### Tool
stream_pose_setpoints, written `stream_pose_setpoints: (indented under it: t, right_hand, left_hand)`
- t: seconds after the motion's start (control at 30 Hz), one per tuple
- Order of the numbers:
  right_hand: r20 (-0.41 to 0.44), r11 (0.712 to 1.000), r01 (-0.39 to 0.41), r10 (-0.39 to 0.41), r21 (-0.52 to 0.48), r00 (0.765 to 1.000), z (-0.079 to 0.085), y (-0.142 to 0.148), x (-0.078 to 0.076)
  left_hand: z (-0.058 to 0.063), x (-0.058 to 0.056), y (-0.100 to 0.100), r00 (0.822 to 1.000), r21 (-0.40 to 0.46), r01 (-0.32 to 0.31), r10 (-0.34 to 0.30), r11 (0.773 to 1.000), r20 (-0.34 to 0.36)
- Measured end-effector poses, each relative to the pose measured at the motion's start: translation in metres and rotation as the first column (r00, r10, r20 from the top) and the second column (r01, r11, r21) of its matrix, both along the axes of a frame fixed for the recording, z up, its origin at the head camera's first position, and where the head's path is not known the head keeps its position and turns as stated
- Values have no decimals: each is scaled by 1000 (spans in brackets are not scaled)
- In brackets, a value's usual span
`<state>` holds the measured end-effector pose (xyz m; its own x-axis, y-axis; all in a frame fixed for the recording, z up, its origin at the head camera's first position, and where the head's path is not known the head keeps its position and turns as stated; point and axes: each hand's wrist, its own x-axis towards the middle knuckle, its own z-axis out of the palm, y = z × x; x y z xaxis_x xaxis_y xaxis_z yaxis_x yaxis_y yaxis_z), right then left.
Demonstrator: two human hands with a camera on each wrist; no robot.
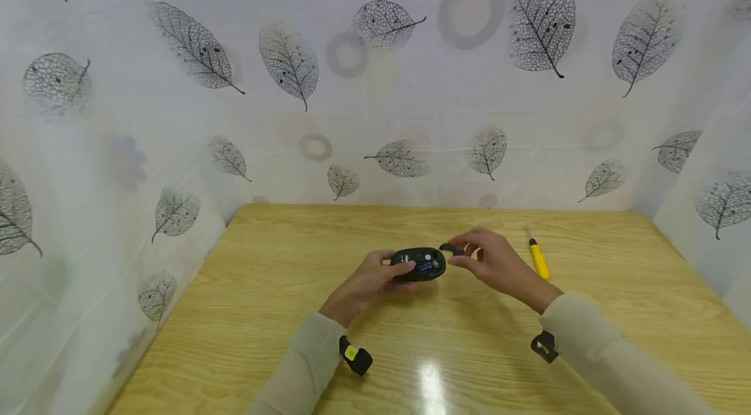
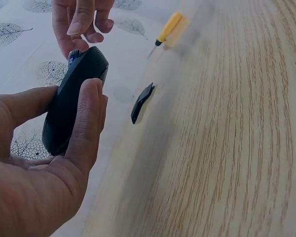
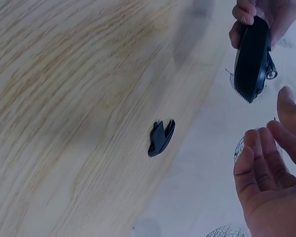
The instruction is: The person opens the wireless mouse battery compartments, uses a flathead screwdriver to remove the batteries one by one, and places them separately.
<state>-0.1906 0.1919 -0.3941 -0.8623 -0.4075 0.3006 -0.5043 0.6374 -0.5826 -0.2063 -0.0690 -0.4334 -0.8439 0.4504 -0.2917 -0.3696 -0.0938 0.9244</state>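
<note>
My left hand [image 1: 375, 275] holds a black computer mouse [image 1: 418, 275], its underside facing up and its battery compartment uncovered. A dark battery [image 1: 427, 266] is in the compartment, and in the right wrist view one battery end [image 3: 271, 73] sticks out past the mouse's edge. Just right of the mouse, my right hand [image 1: 489, 258] has its fingers loosely bent with nothing between them. The black battery cover [image 3: 160, 139] lies on the table, apart from both hands; in the head view the cover [image 1: 450, 249] shows behind the right fingertips.
A screwdriver [image 1: 538, 260] with a yellow handle lies on the wooden table [image 1: 264, 350], to the right of my right hand. Behind the table and at its sides hangs a white leaf-patterned curtain [image 1: 411, 96].
</note>
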Motion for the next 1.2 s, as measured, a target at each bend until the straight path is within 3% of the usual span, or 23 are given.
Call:
stream_pose_setpoints:
  t: [0.3,0.77,1.2]
  right_hand:
    - [-56,994,-102,100,-39,993,-5,-13,0]
    - [-15,996,-88,88,-8,996,-7,-23,4]
    - [-72,997,-82,82,7,994,-10,-24,4]
  left_hand:
    - [1,1,0,1000,15,8,-8,1000,-6]
    - [1,2,1,1000,28,11,-11,1000,-12]
    - [1,1,2,1000,17,15,-15,1000,-16]
